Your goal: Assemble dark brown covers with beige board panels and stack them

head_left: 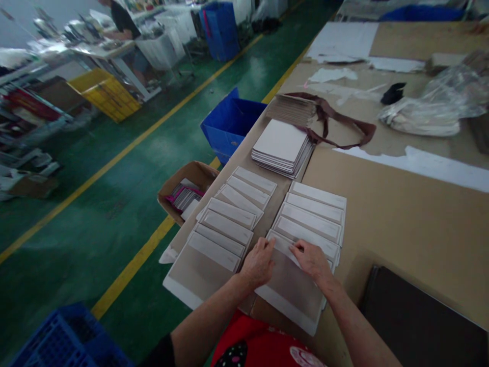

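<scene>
1. Far out to the left of the left hand and below the edge, a blue crate (64,336) sits on the green floor.
2. Closer in, still left of that hand and beyond it, an open cardboard box (187,191) stands on the floor against the surface (401,214).
3. Just left of the left hand runs the left row of cards (225,229), grey-white and overlapping like shingles, stretching away from the person.
4. Here's the left hand (260,262): released, fingers loosely bent and laid on the upper left corner of the nearest card (294,298), not wrapped round anything.
5. That nearest card lies flat under both hands, at the near end of the right row.
6. The right hand (311,260) is just beside the left one, fingers curled down on the card's top strip. Pinching or merely pressing? I cannot tell.
7. Beyond the right hand, the right row of cards (315,214) fans away, overlapping.
8. Farther beyond both hands, a stack of square boards (282,145), with a brown strap (336,120) looping behind it.
9. Right of the right hand and nearer the person, a dark board (420,321) lies flat.
</scene>
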Available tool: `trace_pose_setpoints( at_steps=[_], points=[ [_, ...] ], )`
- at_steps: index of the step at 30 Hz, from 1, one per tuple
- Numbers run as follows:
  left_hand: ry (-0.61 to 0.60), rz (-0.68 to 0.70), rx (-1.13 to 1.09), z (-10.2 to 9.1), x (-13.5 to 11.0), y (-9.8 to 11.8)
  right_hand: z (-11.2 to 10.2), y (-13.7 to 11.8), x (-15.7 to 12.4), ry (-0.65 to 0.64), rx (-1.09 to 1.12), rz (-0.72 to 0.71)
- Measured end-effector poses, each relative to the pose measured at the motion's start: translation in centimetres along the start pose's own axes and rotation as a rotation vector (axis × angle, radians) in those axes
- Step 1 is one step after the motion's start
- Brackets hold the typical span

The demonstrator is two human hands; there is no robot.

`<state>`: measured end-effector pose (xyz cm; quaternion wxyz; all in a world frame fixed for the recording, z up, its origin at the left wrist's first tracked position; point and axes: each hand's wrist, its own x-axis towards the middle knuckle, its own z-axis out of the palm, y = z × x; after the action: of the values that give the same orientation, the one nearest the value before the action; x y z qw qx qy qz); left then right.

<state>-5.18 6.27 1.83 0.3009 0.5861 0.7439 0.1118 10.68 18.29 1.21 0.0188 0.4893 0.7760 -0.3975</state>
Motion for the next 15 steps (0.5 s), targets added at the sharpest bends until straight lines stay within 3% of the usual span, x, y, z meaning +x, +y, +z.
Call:
trace_pose_setpoints(
  at_steps=[8, 15],
  points=[
    [-0.047, 0.009, -0.004, -0.4, 0.5, -0.1, -2.7, 4.4, -4.5, -0.012, 0.243, 0.061],
    [-0.074, 0.014, 0.009, -0.6, 0.7, 0.1, -1.9, 6.7, -6.9, 0.122, 0.312, 0.239]
  ],
)
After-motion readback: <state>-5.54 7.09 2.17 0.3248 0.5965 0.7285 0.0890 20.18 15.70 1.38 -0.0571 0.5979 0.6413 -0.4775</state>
